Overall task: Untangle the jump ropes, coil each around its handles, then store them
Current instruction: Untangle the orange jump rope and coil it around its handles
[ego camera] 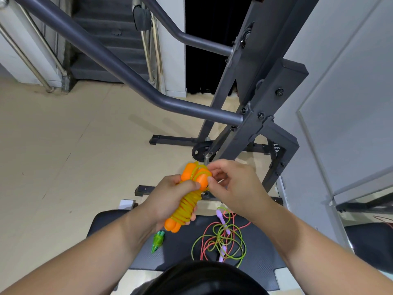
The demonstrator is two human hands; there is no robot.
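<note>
An orange jump rope (pixel 190 204) is held in the air above the far end of a black padded bench (pixel 176 252). Its yellow cord is wound many times round its two orange handles, which are laid side by side. The bundle is gripped round its wound middle by the left hand (pixel 168 199), with the fingers curled about the cord and the thumb pressed on the handles. The upper end of the bundle is met by the right hand (pixel 231 186), whose fingertips are pinched on the cord there.

On the bench, below the left hand, a green jump rope (pixel 157 241) is laid, already wound up. To its right on the bench, a loose tangle of green and red cords (pixel 221 237) is spread, with purple handles (pixel 220 215) among it. Beyond the bench, a grey steel frame (pixel 261 116) is stood.
</note>
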